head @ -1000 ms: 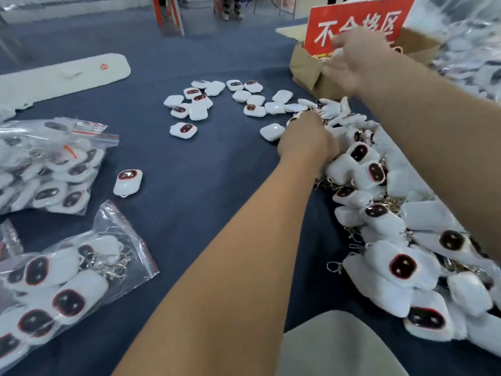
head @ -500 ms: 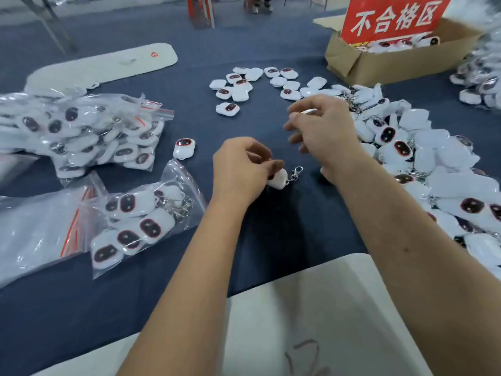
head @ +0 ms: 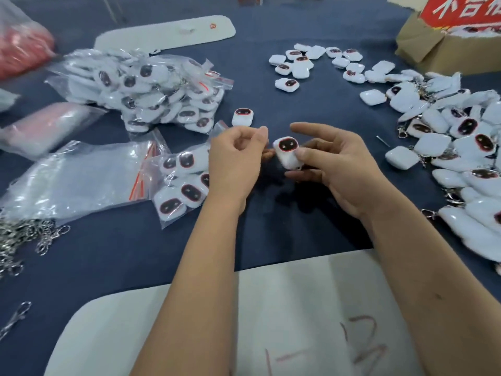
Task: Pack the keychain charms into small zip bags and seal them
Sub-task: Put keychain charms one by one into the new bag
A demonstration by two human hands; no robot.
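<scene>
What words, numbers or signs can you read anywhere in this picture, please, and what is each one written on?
"不合": white characters on the red sign over the cardboard box; the frame edge cuts off the rest.
"13", roughly: red handwriting on the white board nearest the person; the strokes left of it are unclear.
Small red mark on the far white board: too small to read.
Charms and bags: no lettering seen.
</scene>
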